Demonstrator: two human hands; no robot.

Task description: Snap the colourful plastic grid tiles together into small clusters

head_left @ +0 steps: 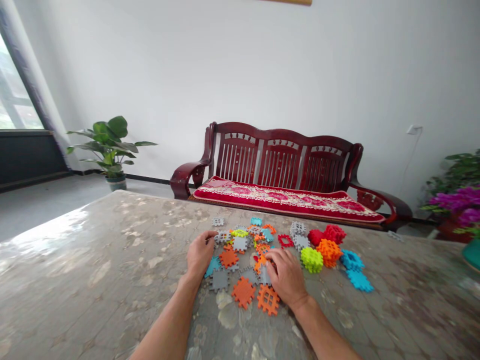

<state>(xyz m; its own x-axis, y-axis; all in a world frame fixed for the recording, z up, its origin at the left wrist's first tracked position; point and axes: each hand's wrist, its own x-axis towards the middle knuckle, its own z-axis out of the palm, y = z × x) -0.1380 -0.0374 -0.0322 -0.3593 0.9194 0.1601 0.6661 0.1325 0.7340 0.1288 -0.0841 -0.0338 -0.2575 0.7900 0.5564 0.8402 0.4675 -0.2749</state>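
Observation:
A scatter of flat interlocking plastic tiles in grey, orange, blue, yellow-green and red lies on the marbled table. My left hand rests palm down at the pile's left edge, fingers curled onto a grey tile. My right hand lies over the pile's right side, fingers bent onto a grey tile and an orange one. Built cubes stand to the right: a yellow-green cube, an orange cube, a red cube and a grey cube.
Blue assembled pieces lie at the far right of the group. Two orange tiles sit nearest me. Behind the table stands a dark wooden bench with a red cushion. Potted plants stand left and right.

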